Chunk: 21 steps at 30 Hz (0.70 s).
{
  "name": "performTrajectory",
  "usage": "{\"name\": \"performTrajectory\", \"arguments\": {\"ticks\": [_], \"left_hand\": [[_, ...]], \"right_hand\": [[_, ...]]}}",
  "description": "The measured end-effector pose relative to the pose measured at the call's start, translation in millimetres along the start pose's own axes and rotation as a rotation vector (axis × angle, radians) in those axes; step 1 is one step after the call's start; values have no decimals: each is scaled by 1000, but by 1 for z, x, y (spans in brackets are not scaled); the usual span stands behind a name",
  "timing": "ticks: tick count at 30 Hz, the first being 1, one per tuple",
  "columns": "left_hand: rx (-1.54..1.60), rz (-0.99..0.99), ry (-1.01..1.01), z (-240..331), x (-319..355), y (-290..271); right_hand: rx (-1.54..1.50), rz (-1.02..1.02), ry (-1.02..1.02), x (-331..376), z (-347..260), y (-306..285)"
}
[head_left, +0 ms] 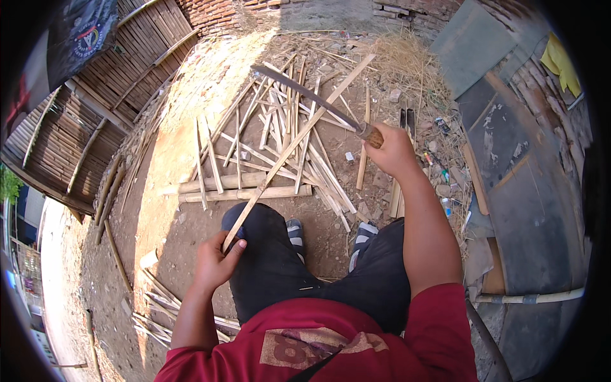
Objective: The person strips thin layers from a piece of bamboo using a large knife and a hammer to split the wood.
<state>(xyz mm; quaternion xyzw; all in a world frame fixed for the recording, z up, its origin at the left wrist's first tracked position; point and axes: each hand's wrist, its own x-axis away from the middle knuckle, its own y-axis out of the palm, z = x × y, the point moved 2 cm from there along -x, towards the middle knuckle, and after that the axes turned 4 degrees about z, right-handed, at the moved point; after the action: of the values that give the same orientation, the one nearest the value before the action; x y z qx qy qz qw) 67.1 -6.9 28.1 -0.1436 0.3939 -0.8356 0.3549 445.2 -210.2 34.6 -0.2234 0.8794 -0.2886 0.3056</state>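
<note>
My left hand (215, 262) is closed round the near end of a long, flat bamboo strip (280, 162), beside my left knee. The strip slants up and away to the right. In my right hand (393, 153) is the wooden handle of a machete, gripped with the fingers wrapped round it. The machete's long dark blade (299, 88) points to the far left and crosses the strip near its far part; whether they touch I cannot tell. Beneath them, split bamboo strips (308, 167) lie in a loose pile on the ground, partly over two thicker bamboo poles (280, 192).
More bamboo strips (162, 304) lie by my left forearm. Woven bamboo panels (147, 54) stand at the left, and dry straw (407, 67) lies at the far right. Dark sheets (541, 216) and small litter flank my right side. My sandalled feet (364, 237) are on the dirt.
</note>
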Motion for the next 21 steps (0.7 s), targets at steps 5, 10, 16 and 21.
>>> {"name": "performTrajectory", "arguments": {"ticks": [5,10,16,21], "left_hand": [[51,112,-74,-47,8,-10],[-54,338,-189,-114,13,-52],[-274,531,-490,-257,84,-65],[-294,570,-915,-360,185,-43]], "right_hand": [[2,77,84,1,22,-6],[-3,31,136,4,36,-8],[-85,123,266,1,59,-10],[-141,131,323,3,63,-8]]}}
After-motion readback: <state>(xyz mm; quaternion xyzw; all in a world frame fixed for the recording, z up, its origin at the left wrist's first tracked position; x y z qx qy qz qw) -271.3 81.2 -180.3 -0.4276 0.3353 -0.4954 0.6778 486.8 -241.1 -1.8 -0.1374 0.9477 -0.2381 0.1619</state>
